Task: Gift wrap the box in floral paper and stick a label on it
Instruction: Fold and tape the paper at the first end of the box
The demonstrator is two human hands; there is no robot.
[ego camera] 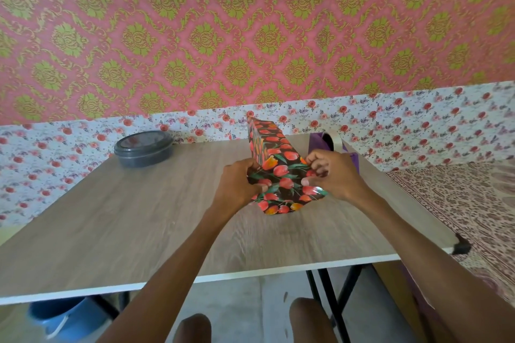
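A long box (274, 153) covered in black floral paper with red tulips lies on the wooden table (139, 217), its far end raised and pointing away from me. My left hand (237, 184) grips the near left side of the box. On the near right side, my right hand (333, 172) pinches the loose paper flap (289, 200) with curled fingers. The paper at the near end is open and crumpled. No label is visible.
A dark round lidded container (143, 147) stands at the table's back left. Behind my right hand stands a purple object with a tape roll (331, 139). A patterned bed cover (459, 203) lies to the right, a blue bucket (69, 317) under the table.
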